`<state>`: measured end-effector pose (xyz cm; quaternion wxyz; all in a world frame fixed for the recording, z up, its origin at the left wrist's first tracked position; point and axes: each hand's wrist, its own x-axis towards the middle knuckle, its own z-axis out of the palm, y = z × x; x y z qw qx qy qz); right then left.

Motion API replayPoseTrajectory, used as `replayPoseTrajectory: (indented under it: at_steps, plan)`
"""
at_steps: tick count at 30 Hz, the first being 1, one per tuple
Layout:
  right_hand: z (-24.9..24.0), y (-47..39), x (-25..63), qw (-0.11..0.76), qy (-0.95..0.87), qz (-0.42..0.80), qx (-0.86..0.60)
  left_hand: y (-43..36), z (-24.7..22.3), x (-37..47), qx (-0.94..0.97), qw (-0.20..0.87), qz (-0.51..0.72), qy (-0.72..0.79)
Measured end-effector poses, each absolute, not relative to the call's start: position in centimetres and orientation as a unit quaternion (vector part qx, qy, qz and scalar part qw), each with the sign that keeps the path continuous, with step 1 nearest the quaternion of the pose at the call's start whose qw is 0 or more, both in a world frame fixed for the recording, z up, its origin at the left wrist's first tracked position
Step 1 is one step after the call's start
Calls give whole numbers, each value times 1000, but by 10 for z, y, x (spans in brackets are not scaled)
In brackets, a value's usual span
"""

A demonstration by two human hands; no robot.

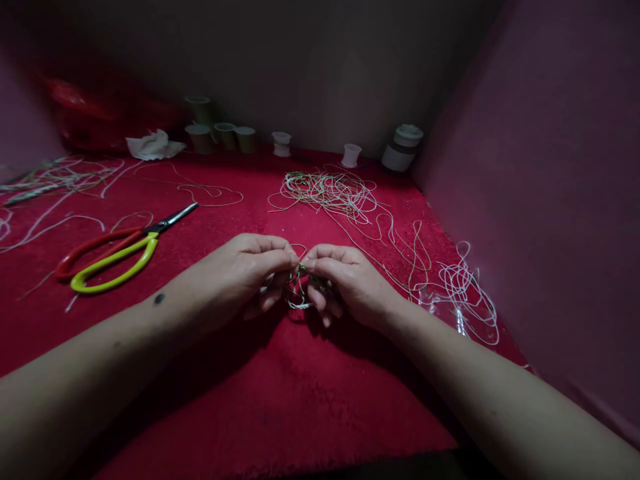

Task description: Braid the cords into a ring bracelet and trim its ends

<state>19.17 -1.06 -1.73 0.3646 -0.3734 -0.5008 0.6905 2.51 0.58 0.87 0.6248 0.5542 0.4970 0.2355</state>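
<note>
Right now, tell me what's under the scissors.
The red surface shows through the loops of the scissors; a pale cord end sticks out beside them. Anything directly beneath is covered.

At mid-frame the left hand and right hand are hiding parts of the knotted cord, whose knots are looking too small to tell; the frame's edges are cutting off both forearms at lower left and lower right and the pale cords at far left; red plastic is lying blurred in the upper left
</note>
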Motion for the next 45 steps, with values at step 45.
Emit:
replayPoseTrajectory:
  at_steps: [45]
  plan:
    - [-21,-11,189,422,-495,663,-372,12,8,20,566,639,198,481]
